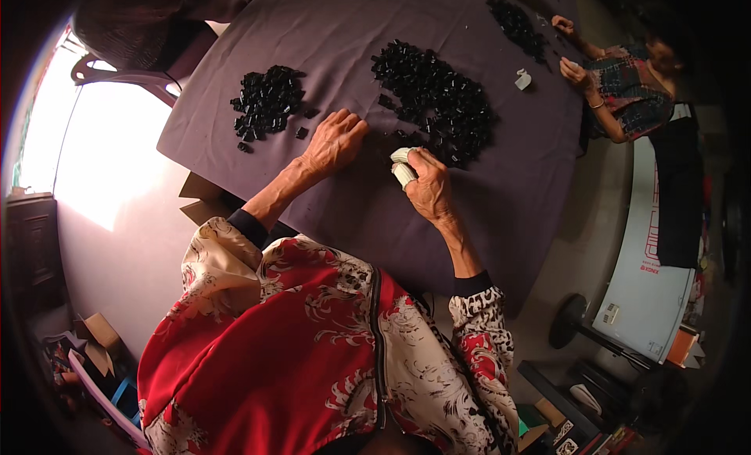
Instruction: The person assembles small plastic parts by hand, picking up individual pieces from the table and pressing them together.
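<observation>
My left hand (336,142) rests low over the purple-grey tablecloth (344,213) with its fingers curled under. Whatever it may hold is hidden. Two white ribbed finger covers (404,173) sit on the thumb side and a finger of my right hand (430,191). These covered fingers are bent toward each other in a pinch at the near edge of a large pile of small shiny black pieces (438,95); anything between them is too small to make out. A smaller pile of black pieces (267,103) lies beyond my left hand, with a few loose pieces (302,133) beside it.
Across the table at the right, another person (634,87) works with both hands by a third black pile (516,26). A small white object (522,80) lies near them. A purple chair (117,73) stands at the far left. A white appliance (641,299) is at the right.
</observation>
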Demonstrator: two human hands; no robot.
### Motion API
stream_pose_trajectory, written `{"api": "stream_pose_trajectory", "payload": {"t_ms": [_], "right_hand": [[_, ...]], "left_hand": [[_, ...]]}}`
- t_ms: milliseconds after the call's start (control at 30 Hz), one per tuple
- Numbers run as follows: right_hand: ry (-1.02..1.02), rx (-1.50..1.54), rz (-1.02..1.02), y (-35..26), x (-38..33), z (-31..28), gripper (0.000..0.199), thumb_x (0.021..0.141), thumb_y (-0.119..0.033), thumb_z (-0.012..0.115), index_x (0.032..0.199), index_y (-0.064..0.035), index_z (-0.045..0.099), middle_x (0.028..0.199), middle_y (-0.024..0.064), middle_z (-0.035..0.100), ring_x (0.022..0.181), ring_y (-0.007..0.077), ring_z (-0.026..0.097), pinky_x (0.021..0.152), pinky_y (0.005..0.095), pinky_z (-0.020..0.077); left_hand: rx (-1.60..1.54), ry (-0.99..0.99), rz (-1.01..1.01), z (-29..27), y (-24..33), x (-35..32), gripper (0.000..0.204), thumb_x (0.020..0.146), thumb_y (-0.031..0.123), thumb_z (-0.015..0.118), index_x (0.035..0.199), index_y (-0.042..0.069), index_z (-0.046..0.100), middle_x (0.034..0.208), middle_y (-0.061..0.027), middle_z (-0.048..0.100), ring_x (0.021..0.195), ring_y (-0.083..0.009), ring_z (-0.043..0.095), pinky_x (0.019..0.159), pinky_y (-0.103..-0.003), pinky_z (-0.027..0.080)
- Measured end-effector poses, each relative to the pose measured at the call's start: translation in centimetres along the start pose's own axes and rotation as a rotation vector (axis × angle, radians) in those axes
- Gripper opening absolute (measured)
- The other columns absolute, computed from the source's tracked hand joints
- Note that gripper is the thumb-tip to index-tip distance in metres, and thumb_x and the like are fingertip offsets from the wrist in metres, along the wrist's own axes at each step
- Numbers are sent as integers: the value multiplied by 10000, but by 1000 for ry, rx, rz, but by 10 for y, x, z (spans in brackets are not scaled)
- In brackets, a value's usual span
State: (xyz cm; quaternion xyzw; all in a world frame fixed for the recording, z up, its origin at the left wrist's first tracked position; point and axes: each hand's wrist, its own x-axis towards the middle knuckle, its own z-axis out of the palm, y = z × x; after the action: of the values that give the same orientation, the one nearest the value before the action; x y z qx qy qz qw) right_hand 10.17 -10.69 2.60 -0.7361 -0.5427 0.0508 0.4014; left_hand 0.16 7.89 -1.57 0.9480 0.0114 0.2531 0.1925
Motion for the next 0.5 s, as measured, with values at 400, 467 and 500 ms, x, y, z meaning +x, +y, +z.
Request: {"api": "stream_pose_trajectory", "payload": {"t_ms": [400,467,500], "right_hand": [[168,240,146,-14,7,-15,196,742,63,555,927,16,600,848,139,629,762,280,621,689,323,491],[181,259,160,-15,8,-16,201,739,63,555,929,16,600,849,138,628,762,278,622,687,324,490],[177,230,113,-15,8,-17,214,727,69,552,929,16,600,846,138,624,761,284,617,684,331,489]], "left_hand": [[-1396,-25,-763,-28,53,19,102,794,28,626,877,16,567,790,-45,615,749,-114,586,737,-255,468],[-1411,-30,-759,-26,60,18,106,793,25,626,880,17,567,795,-46,616,750,-115,587,737,-256,470],[-1427,-34,-759,-25,62,18,109,792,22,626,883,17,567,800,-47,617,751,-116,588,737,-257,471]]}}
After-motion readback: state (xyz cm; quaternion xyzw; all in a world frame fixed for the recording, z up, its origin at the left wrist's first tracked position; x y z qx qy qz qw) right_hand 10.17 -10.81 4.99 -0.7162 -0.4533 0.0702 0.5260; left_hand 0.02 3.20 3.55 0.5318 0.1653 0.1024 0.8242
